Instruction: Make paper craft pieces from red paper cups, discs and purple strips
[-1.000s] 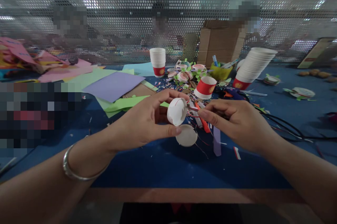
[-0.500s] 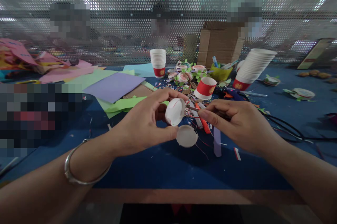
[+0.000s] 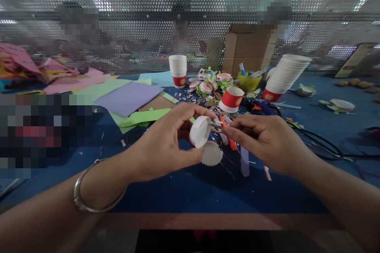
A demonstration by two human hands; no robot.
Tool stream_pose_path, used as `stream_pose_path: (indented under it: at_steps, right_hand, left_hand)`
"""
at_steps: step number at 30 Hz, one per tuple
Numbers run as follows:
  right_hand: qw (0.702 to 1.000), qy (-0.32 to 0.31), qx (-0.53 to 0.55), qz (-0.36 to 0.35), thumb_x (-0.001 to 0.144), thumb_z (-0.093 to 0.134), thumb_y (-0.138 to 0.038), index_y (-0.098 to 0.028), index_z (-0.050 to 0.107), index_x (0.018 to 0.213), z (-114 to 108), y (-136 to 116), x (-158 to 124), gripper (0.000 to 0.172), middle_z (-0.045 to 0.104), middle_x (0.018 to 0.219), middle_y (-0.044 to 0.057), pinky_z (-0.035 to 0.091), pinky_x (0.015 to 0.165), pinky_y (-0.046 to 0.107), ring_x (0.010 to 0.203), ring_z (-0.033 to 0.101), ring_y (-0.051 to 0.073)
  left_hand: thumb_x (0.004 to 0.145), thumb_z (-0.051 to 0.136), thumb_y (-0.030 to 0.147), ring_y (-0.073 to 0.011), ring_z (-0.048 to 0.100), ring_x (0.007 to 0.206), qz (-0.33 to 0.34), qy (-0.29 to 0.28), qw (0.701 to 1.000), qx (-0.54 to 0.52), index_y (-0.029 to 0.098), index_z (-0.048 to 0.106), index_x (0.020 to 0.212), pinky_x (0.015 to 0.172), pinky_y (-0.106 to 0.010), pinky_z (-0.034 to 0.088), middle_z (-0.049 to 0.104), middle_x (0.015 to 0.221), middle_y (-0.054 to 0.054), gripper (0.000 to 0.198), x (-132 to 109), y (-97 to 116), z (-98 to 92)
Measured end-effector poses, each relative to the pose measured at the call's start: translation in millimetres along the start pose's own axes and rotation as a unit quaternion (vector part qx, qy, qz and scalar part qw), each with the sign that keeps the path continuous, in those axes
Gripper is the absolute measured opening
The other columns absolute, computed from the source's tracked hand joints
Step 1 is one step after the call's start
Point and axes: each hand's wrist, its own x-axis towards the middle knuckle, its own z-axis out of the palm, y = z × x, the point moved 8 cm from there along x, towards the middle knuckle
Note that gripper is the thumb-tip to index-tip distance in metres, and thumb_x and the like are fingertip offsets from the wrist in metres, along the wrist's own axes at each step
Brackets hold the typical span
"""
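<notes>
In my left hand (image 3: 166, 142) is a cut-down white paper cup bottom (image 3: 199, 132), gripped at its edge between thumb and fingers and tilted toward me. A thin red line shows on it. My right hand (image 3: 258, 136) pinches a slim dark metal tool (image 3: 215, 125), whose tip reaches the cup bottom's right rim. Its handle is hidden in my fingers, so I cannot tell its exact kind. Just below my left thumb, a round whitish disc (image 3: 212, 154) lies on the blue table. Beyond my hands is a red and white paper cup piece (image 3: 231, 99).
Paper scraps and a purple strip (image 3: 245, 161) lie under my hands. Behind are a short cup stack (image 3: 178, 71), a tilted taller stack (image 3: 286, 75), small paper turtles (image 3: 208, 80) and a cardboard box (image 3: 246, 49). Coloured sheets (image 3: 127, 96) spread left; a black cable (image 3: 320, 142) runs right.
My left hand has shifted slightly right with the cup bottom, bringing its rim against the tool's tip. My right hand has barely moved.
</notes>
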Motion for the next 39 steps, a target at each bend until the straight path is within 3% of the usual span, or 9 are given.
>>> stream_pose_path:
  at_steps: [8,12,18,23,26,29,39]
  right_hand:
    - [0.999,-0.012,0.032,0.014,0.098,0.056,-0.054,-0.020,0.064,0.070,-2.9,3.0,2.4,0.044,0.058,0.065,-0.001,0.033,0.050,0.026,0.058,0.047,0.012]
    - [0.997,-0.036,0.070,0.021,0.098,0.056,-0.058,-0.020,0.064,0.067,-1.1,6.5,4.8,0.050,0.054,0.062,-0.001,0.032,0.051,0.027,0.056,0.042,0.011]
    - [0.986,-0.054,0.156,0.035,0.094,0.060,-0.061,-0.019,0.060,0.066,-1.5,10.8,6.4,0.050,0.049,0.062,-0.003,0.031,0.049,0.025,0.054,0.040,0.010]
    - [0.973,-0.042,0.219,0.066,0.092,0.063,-0.061,-0.019,0.054,0.067,2.0,13.8,4.6,0.050,0.038,0.058,-0.007,0.022,0.046,0.024,0.050,0.029,0.008]
    - [0.969,-0.041,0.228,0.080,0.087,0.070,-0.060,-0.018,0.062,0.075,7.0,14.0,4.6,0.044,0.051,0.064,-0.004,0.029,0.048,0.024,0.054,0.040,0.008]
    - [0.969,-0.037,0.223,0.097,0.080,0.080,-0.055,-0.018,0.067,0.082,12.2,16.8,5.5,0.039,0.061,0.071,-0.001,0.036,0.052,0.024,0.062,0.052,0.011]
    - [0.962,-0.037,0.250,0.103,0.082,0.080,-0.043,-0.018,0.073,0.089,19.0,20.1,5.5,0.027,0.072,0.083,0.003,0.048,0.063,0.027,0.071,0.062,0.015]
  left_hand:
    - [0.085,0.076,0.019,-0.0169,0.065,0.097,0.032,-0.027,0.998,-0.052,0.034,0.058,0.129,0.081,-0.026,0.054,0.065,0.110,-0.001,0.051,0.5,1.3,-2.4]
    - [0.080,0.081,0.016,-0.0146,0.068,0.090,-0.020,-0.053,0.988,-0.147,0.029,0.060,0.117,0.078,-0.024,0.056,0.067,0.102,0.001,0.045,5.2,-7.8,-5.2]
    - [0.077,0.077,0.005,-0.0146,0.074,0.082,-0.093,-0.059,0.940,-0.322,0.025,0.052,0.111,0.079,-0.027,0.061,0.072,0.093,0.001,0.047,9.8,-17.9,0.3]
    - [0.077,0.082,0.011,-0.0168,0.074,0.091,-0.079,-0.014,0.954,-0.288,0.025,0.050,0.112,0.084,-0.030,0.060,0.071,0.098,0.000,0.049,10.7,-21.6,-1.3]
    - [0.076,0.084,0.017,-0.0166,0.071,0.094,-0.046,0.019,0.976,-0.212,0.023,0.052,0.112,0.082,-0.028,0.059,0.069,0.103,-0.001,0.049,10.5,-21.5,-0.8]
    - [0.079,0.082,0.020,-0.0168,0.068,0.094,-0.040,0.014,0.984,-0.173,0.023,0.051,0.114,0.078,-0.028,0.057,0.067,0.108,-0.004,0.047,8.8,-22.6,8.8]
    - [0.074,0.087,0.022,-0.0149,0.065,0.091,-0.078,0.008,0.965,-0.251,0.023,0.051,0.110,0.077,-0.027,0.057,0.065,0.103,-0.001,0.051,5.7,-24.0,21.3]
